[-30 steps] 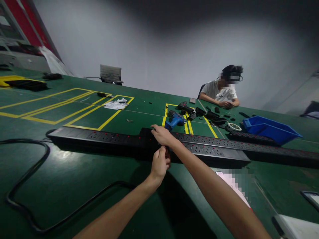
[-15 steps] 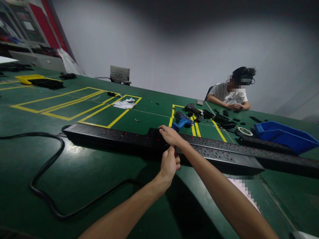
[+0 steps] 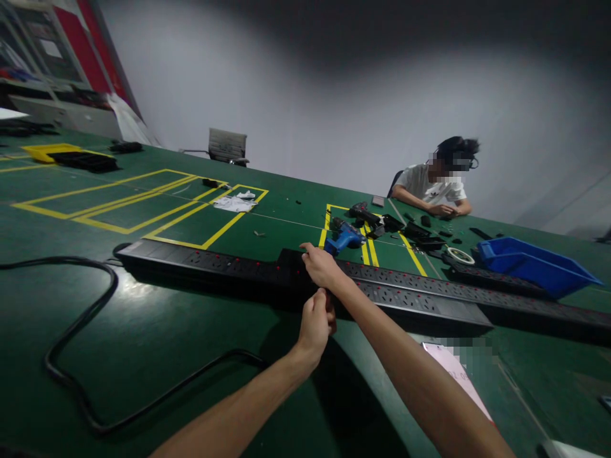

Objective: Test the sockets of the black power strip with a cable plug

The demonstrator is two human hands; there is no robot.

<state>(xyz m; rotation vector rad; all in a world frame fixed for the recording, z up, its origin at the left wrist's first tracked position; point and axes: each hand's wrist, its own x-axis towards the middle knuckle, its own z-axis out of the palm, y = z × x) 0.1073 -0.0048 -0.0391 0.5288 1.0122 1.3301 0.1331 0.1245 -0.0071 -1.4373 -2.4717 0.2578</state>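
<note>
A long black power strip (image 3: 167, 254) with sockets and small red marks lies across the green table. A second black strip (image 3: 520, 304) runs behind it to the right edge. My left hand (image 3: 316, 323) is closed at the front side of the near strip, around the middle; what its fingers hold, if anything, is hidden. Just above it, my right hand (image 3: 319, 262) rests at the raised black block (image 3: 287, 262) on the strip, fingers bent over its top. A thick black cable (image 3: 79, 315) loops over the table on the left.
Behind the strips lie a blue drill (image 3: 344, 238), a blue bin (image 3: 534, 262), a tape roll (image 3: 459, 256) and several black parts. White cloth (image 3: 235, 202) and a yellow tray (image 3: 45, 151) are left. A person (image 3: 432, 184) sits across. Pink paper (image 3: 456, 372) lies in front.
The view has shifted slightly, so the strips and the table items appear a little further left. Both hands stay at the middle of the near strip.
</note>
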